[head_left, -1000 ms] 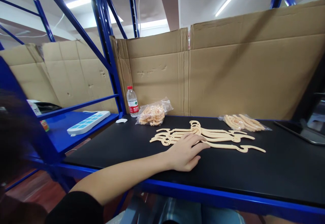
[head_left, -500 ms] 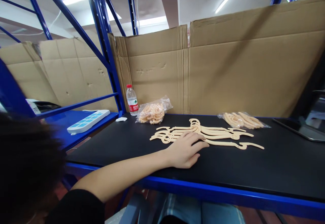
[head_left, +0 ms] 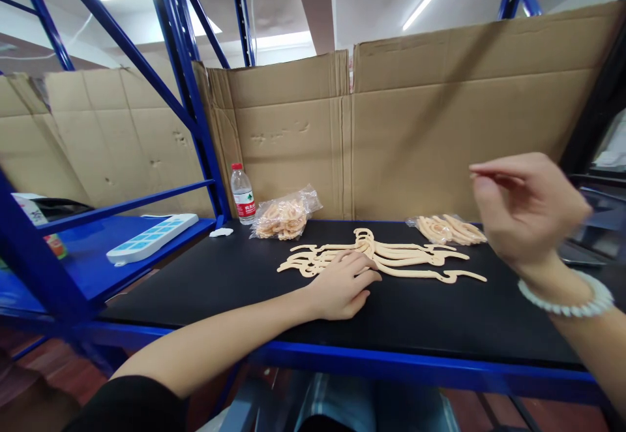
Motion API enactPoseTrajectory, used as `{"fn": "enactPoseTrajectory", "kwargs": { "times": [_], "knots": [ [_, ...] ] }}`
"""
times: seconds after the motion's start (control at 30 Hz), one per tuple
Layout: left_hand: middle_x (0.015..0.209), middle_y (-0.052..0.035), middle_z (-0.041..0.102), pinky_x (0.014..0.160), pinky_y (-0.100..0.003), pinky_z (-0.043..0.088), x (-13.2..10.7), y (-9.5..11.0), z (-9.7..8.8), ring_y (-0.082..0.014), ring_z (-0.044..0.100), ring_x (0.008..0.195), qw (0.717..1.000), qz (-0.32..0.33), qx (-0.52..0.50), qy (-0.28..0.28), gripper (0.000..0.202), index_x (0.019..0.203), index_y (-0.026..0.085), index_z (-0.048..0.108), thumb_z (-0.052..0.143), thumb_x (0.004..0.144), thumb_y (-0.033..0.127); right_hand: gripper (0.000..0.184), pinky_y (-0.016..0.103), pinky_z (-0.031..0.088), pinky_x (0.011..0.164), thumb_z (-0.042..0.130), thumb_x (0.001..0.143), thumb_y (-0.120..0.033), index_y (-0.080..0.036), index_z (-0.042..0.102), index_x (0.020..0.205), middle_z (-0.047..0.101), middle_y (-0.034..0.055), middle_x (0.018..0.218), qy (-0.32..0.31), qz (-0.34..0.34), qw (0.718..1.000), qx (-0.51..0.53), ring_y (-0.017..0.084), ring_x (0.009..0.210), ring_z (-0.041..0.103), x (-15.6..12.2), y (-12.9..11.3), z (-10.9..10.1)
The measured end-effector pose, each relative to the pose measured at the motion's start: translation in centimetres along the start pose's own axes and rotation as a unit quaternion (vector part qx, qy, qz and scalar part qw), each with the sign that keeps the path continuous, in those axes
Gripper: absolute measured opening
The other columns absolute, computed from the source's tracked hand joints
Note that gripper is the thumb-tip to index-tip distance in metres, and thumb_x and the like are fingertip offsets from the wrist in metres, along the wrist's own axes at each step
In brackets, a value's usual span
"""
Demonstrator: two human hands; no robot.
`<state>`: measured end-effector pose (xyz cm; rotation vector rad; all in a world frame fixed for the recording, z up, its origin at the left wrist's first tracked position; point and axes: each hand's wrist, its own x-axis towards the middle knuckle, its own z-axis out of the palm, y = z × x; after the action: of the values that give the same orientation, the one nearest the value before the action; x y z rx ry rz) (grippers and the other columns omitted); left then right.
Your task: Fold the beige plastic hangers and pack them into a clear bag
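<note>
My left hand (head_left: 342, 285) lies flat on the black table top (head_left: 235, 282), fingers stretched out and resting on the near edge of a pile of beige plastic hangers (head_left: 391, 257). My right hand (head_left: 523, 207) is raised in the air at the right, above the table, with a white bead bracelet on the wrist. Its fingers are curled and slightly blurred, and nothing shows in them.
A clear bag of beige parts (head_left: 283, 215) and a water bottle (head_left: 242, 194) stand at the back left by the cardboard wall (head_left: 440, 132). Another bag of hangers (head_left: 447, 228) lies back right. A white and blue tray (head_left: 151, 237) sits on the blue shelf at left.
My right hand has come up into view at the right. The view has shifted a little to the right; my left hand stays on the hangers.
</note>
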<state>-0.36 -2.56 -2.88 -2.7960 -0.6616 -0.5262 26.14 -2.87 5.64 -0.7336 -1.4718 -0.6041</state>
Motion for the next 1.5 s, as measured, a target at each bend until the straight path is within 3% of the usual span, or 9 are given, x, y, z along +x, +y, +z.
{"fn": "enactPoseTrajectory", "kwargs": {
  "times": [0.1, 0.2, 0.27, 0.33, 0.4, 0.53, 0.9, 1.5],
  "knots": [
    [0.114, -0.0088, 0.057, 0.101, -0.038, 0.032, 0.0, -0.3, 0.0, -0.0232, 0.046, 0.113, 1.0, -0.018, 0.005, 0.009, 0.03, 0.112, 0.017, 0.052, 0.048, 0.082, 0.018, 0.013, 0.024, 0.048, 0.066, 0.056, 0.083, -0.021, -0.014, 0.067, 0.086, 0.066, 0.008, 0.079, -0.037, -0.006, 0.999, 0.0, 0.013, 0.07, 0.059, 1.4, 3.2, 2.2],
    [0.109, -0.0084, 0.058, 0.098, -0.037, 0.035, -0.1, -0.7, 0.2, -0.023, 0.048, 0.11, 0.999, -0.041, 0.006, 0.017, 0.027, 0.11, 0.017, 0.052, 0.047, 0.083, 0.018, 0.018, 0.022, 0.046, 0.063, 0.054, 0.083, -0.025, -0.015, 0.068, 0.086, 0.068, 0.007, 0.079, -0.123, 0.084, 0.989, -0.01, 0.012, 0.065, 0.06, 0.6, 7.4, 4.3],
    [0.108, -0.0081, 0.058, 0.096, -0.037, 0.036, -0.1, -1.0, 0.4, -0.0225, 0.049, 0.108, 0.998, -0.055, 0.002, 0.021, 0.026, 0.109, 0.018, 0.052, 0.046, 0.083, 0.019, 0.019, 0.024, 0.046, 0.063, 0.054, 0.08, -0.028, -0.016, 0.068, 0.084, 0.069, 0.0062, 0.075, -0.141, 0.154, 0.978, -0.008, 0.014, 0.065, 0.061, -1.4, 10.2, 5.1],
    [0.107, -0.0076, 0.059, 0.095, -0.037, 0.036, -0.1, -1.1, 0.5, -0.0222, 0.05, 0.107, 0.997, -0.067, -0.002, 0.023, 0.027, 0.109, 0.019, 0.052, 0.047, 0.083, 0.019, 0.019, 0.027, 0.046, 0.065, 0.054, 0.077, -0.03, -0.017, 0.068, 0.081, 0.069, 0.0059, 0.072, -0.17, 0.209, 0.962, -0.041, 0.017, 0.066, 0.062, -3.8, 12.5, 5.4],
    [0.107, -0.007, 0.059, 0.095, -0.036, 0.036, -0.1, -1.3, 0.6, -0.0221, 0.05, 0.106, 0.997, -0.075, -0.002, 0.023, 0.027, 0.108, 0.02, 0.053, 0.048, 0.082, 0.02, 0.019, 0.029, 0.045, 0.064, 0.056, 0.073, -0.03, -0.017, 0.068, 0.078, 0.07, 0.0067, 0.071, -0.239, 0.243, 0.937, -0.078, 0.02, 0.067, 0.063, -5.8, 14.5, 5.3],
    [0.107, -0.0063, 0.06, 0.093, -0.035, 0.037, -0.2, -1.4, 0.7, -0.022, 0.05, 0.106, 0.996, -0.085, 0.006, 0.019, 0.025, 0.105, 0.02, 0.054, 0.048, 0.08, 0.02, 0.019, 0.031, 0.044, 0.062, 0.055, 0.072, -0.033, -0.019, 0.069, 0.075, 0.07, 0.006, 0.07, -0.361, 0.26, 0.886, -0.127, 0.023, 0.068, 0.063, -7.6, 17.0, 4.8],
    [0.103, -0.0058, 0.06, 0.091, -0.034, 0.038, -0.4, -1.5, 0.7, -0.0214, 0.051, 0.104, 0.996, -0.087, 0.003, 0.018, 0.02, 0.099, 0.02, 0.056, 0.048, 0.08, 0.02, 0.028, 0.031, 0.045, 0.066, 0.048, 0.078, -0.037, -0.022, 0.069, 0.087, 0.072, 0.0067, 0.088, -0.433, 0.236, 0.846, -0.202, 0.026, 0.083, 0.065, -7.6, 16.9, 5.0],
    [0.1, -0.0047, 0.06, 0.086, -0.033, 0.038, -0.4, -1.7, 0.8, -0.0202, 0.051, 0.099, 0.995, -0.102, 0.004, 0.02, 0.02, 0.098, 0.02, 0.056, 0.05, 0.079, 0.02, 0.029, 0.031, 0.046, 0.065, 0.048, 0.077, -0.039, -0.022, 0.07, 0.085, 0.072, 0.0069, 0.084, -0.449, 0.225, 0.845, -0.185, 0.026, 0.08, 0.066, -8.2, 17.7, 5.1]
  ]
}}
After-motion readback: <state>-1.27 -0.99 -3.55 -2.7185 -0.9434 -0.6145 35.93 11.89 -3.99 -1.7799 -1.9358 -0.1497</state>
